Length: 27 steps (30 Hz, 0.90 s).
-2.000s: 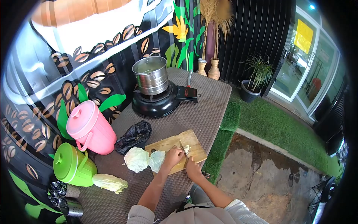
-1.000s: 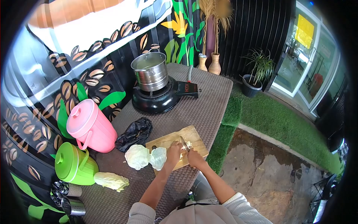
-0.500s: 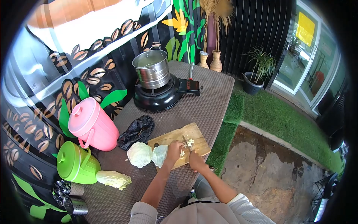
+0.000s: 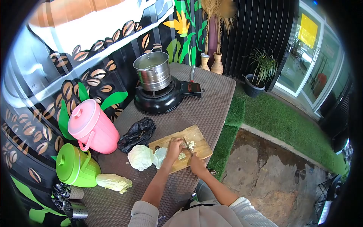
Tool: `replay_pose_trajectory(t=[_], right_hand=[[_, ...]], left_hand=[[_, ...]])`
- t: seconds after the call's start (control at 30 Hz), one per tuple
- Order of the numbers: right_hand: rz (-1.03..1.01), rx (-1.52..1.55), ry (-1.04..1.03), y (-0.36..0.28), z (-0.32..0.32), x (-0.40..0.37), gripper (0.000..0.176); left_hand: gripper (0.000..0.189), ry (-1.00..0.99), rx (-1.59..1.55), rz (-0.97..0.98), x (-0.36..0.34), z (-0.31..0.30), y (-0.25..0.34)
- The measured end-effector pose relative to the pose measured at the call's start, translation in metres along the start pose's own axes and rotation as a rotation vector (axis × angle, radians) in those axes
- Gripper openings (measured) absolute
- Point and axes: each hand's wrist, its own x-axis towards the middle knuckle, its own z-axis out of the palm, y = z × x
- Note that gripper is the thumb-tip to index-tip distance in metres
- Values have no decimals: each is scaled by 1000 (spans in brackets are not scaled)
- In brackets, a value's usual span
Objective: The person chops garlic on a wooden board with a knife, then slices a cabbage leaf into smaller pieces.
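Note:
A wooden cutting board (image 4: 200,138) lies near the table edge with small piles of finely chopped pale pieces (image 4: 182,156) on it. My right hand (image 4: 197,164) is closed round the handle of a knife (image 4: 187,145), whose blade points up and left over the board. At the blade's far end is my left hand (image 4: 174,148), fingers bent down and together; what they hold or press is too small to make out. A white cabbage (image 4: 140,157) sits left of the board, with a loose pale leaf (image 4: 159,157) between it and my left forearm.
A steel pot (image 4: 153,73) stands on a black gas stove (image 4: 157,101) at the back. To the left are a black plastic bag (image 4: 138,134), a pink jug (image 4: 94,126), a green jug (image 4: 77,166), a long napa cabbage (image 4: 114,182) and a metal cutlery holder (image 4: 75,209).
The view has shifted slightly. Both hands remain at the board, and my left hand has lifted a little from the chopped pile, which now shows more clearly.

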Motion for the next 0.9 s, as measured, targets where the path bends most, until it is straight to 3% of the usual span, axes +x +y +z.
replay_pose_trajectory(t=[0.07,0.13,0.17,0.23,0.3,0.37,0.47,0.6,0.7,0.83,0.9], right_hand=[[-30,-66,87,8,7,13,36],[-91,-60,-7,9,-9,25,34],[-94,-60,-7,7,-21,28,34],[18,139,-227,-7,-55,17,33],[24,104,-245,-3,-46,15,34],[-181,-144,159,20,1,21,36],[-15,-113,135,7,13,9,40],[-106,-21,153,3,-9,17,31],[-56,17,-167,-2,-40,20,34],[-123,-9,22,14,5,15,37],[-33,-55,115,8,16,8,38]], left_hand=[[17,-81,34,22,3,-2,-3],[18,-233,-37,-9,4,-5,-3],[18,-231,-35,-9,4,-5,-2],[12,-257,-32,-37,3,0,-1],[10,-181,-52,-28,-5,6,0],[9,-101,-70,-19,-6,4,4],[14,-213,60,-49,-6,-5,18],[14,-186,40,39,-12,-3,19],[12,-151,-26,21,-11,-7,22],[13,-232,-19,-44,-7,-7,8],[12,-183,-45,-84,-5,-2,7]])
